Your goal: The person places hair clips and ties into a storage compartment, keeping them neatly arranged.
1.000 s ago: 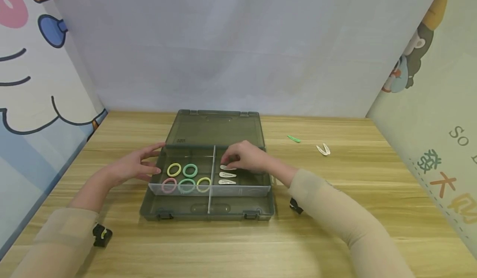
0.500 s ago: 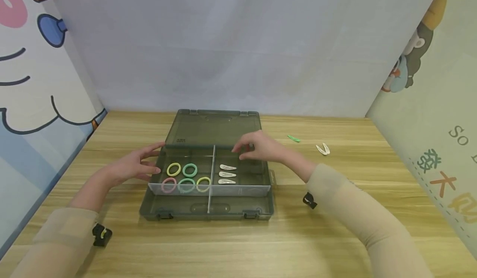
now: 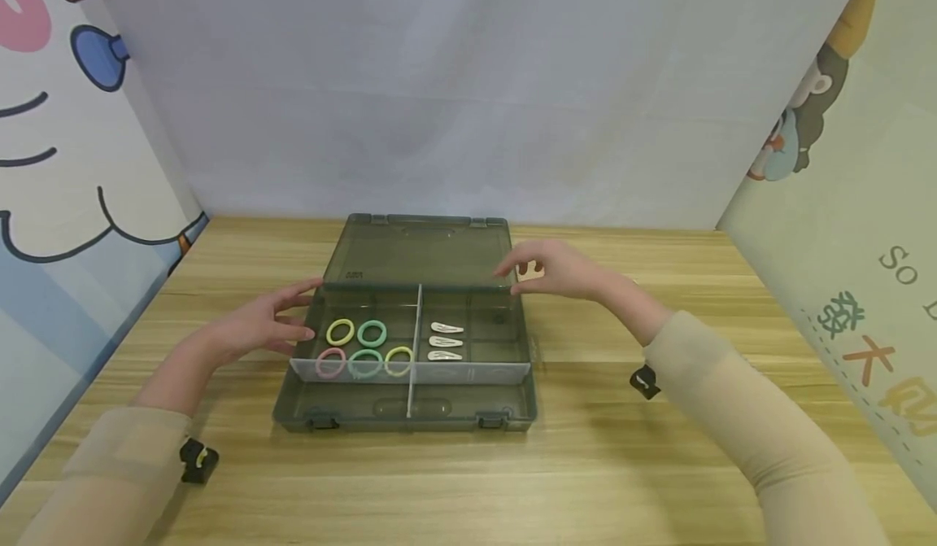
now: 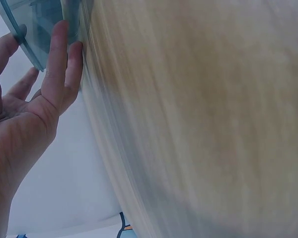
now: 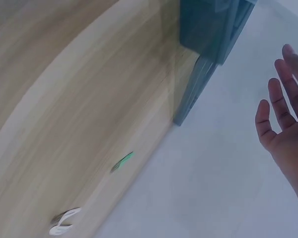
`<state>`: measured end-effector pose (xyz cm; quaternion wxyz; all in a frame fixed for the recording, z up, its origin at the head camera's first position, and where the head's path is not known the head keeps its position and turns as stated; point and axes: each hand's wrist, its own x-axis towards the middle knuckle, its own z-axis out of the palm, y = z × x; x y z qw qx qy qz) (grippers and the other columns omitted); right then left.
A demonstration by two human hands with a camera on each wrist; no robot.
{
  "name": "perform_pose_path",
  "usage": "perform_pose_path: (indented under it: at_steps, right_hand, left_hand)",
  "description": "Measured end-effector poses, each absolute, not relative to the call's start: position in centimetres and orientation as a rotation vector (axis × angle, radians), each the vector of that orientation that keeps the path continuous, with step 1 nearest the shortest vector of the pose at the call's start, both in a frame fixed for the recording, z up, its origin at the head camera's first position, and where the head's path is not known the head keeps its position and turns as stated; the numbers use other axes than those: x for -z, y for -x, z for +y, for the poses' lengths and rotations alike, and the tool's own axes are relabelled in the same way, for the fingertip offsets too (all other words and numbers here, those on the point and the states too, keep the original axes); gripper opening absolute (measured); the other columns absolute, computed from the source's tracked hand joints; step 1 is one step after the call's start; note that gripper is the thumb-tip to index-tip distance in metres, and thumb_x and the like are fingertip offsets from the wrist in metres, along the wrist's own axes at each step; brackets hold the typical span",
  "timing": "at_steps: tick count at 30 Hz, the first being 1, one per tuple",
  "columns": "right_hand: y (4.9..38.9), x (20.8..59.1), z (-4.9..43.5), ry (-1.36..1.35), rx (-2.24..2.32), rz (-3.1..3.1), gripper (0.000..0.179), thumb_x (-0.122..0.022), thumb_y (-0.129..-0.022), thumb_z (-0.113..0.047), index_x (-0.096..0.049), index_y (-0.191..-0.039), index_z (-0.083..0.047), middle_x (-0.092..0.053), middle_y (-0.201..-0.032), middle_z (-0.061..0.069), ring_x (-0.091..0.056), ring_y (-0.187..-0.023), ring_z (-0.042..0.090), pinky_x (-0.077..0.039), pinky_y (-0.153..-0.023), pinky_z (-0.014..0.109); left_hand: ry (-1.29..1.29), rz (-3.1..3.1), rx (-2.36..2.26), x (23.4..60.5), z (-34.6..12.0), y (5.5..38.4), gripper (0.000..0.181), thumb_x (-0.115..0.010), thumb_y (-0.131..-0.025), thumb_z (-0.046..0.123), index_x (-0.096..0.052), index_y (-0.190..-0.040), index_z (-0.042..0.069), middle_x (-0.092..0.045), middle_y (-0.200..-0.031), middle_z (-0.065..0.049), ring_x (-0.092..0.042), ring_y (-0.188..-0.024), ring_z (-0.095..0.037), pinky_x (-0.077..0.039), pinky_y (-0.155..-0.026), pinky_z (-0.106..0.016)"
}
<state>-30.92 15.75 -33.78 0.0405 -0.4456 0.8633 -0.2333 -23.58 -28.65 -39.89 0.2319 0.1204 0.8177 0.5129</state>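
A translucent grey-green divided box (image 3: 472, 425) lies with its lid (image 3: 428, 249) folded back. Several hair ties (image 3: 372, 334) in yellow, green and pink sit in its left compartment. In the right compartment, three white hair clips (image 3: 446, 341) form a column. My left hand (image 3: 252, 330), fingers spread and extended, touches the box's left side, also in the left wrist view. Over the right end of the lid hovers my right hand (image 3: 556, 271), loosely curved and holding nothing. A green hair clip (image 5: 122, 161) and white hair clips (image 5: 63, 222) lie on the table in the right wrist view.
The wooden table (image 3: 468, 489) ends at a pale cloth backdrop (image 3: 468, 98). Printed panels stand at the left and right. Upright dividers (image 3: 419, 326) split the box, and its front strip (image 3: 351, 399) has two latches.
My right hand has let go of the topmost white hair clip and moved up and right, out of the compartment. Its arm now hides the loose clips in the head view. My left hand stays put.
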Motion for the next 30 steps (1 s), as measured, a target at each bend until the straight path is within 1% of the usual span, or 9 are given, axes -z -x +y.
perform_pose_path:
  at_steps: [5,8,10,16,21,24,30]
  right_hand:
    - [31.5,34.2,17.7,1.31,0.731,2.684,0.027,-0.072,-0.083,-0.012,-0.069,-0.111,-0.012,-0.066,-0.113,0.004,-0.06,-0.099,0.026,-0.05,-0.084,0.05]
    - [31.9,34.3,18.8,1.251,0.738,2.713,0.028,-0.072,-0.084,-0.013,-0.068,-0.112,-0.011,-0.065,-0.115,0.006,-0.059,-0.101,0.026,-0.049,-0.086,0.051]
    - [32.1,34.4,19.4,1.206,0.755,2.722,0.03,-0.072,-0.084,-0.013,-0.068,-0.113,-0.01,-0.064,-0.117,0.007,-0.059,-0.102,0.028,-0.048,-0.088,0.052]
    - [33.0,34.9,21.2,1.098,0.799,2.743,0.031,-0.071,-0.084,-0.011,-0.066,-0.115,-0.01,-0.063,-0.12,0.009,-0.056,-0.106,0.028,-0.047,-0.092,0.052]
    - [33.9,35.8,22.3,1.028,0.812,2.779,0.033,-0.071,-0.085,-0.011,-0.065,-0.117,-0.007,-0.063,-0.118,0.011,-0.055,-0.106,0.03,-0.048,-0.092,0.05]
    - [34.3,36.2,22.7,0.974,0.828,2.799,0.035,-0.07,-0.085,-0.009,-0.064,-0.119,-0.003,-0.062,-0.121,0.014,-0.054,-0.108,0.032,-0.048,-0.091,0.049]
    - [34.9,37.0,23.5,0.848,0.864,2.829,0.037,-0.068,-0.087,-0.008,-0.061,-0.123,-0.002,-0.059,-0.126,0.015,-0.052,-0.113,0.032,-0.05,-0.09,0.046]
  left_hand:
    - [-0.331,2.251,-1.402,39.8,-28.6,23.5,0.086,-0.065,-0.09,0.017,-0.006,-0.154,0.018,-0.009,-0.153,-0.028,-0.041,-0.125,-0.048,-0.053,-0.086,-0.048]
    - [-0.335,2.246,-1.405,39.8,-28.6,23.6,0.087,-0.064,-0.09,0.016,-0.005,-0.154,0.018,-0.009,-0.153,-0.028,-0.042,-0.124,-0.048,-0.053,-0.086,-0.047]
    - [-0.336,2.241,-1.409,39.9,-28.7,23.6,0.087,-0.065,-0.09,0.016,-0.005,-0.154,0.018,-0.009,-0.153,-0.028,-0.042,-0.124,-0.048,-0.054,-0.086,-0.047]
    - [-0.335,2.237,-1.414,40.0,-28.8,23.7,0.089,-0.066,-0.089,0.018,-0.005,-0.154,0.019,-0.009,-0.153,-0.028,-0.043,-0.123,-0.046,-0.054,-0.086,-0.047]
    - [-0.328,2.234,-1.418,40.1,-28.8,23.6,0.088,-0.066,-0.089,0.017,-0.005,-0.154,0.02,-0.009,-0.154,-0.027,-0.044,-0.123,-0.046,-0.054,-0.086,-0.047]
    - [-0.323,2.233,-1.42,40.0,-28.8,23.6,0.088,-0.065,-0.09,0.016,-0.005,-0.154,0.02,-0.009,-0.154,-0.027,-0.044,-0.124,-0.046,-0.054,-0.086,-0.047]
    - [-0.336,2.229,-1.424,40.0,-28.8,23.6,0.088,-0.065,-0.09,0.017,-0.005,-0.154,0.02,-0.009,-0.154,-0.027,-0.044,-0.123,-0.046,-0.053,-0.086,-0.047]
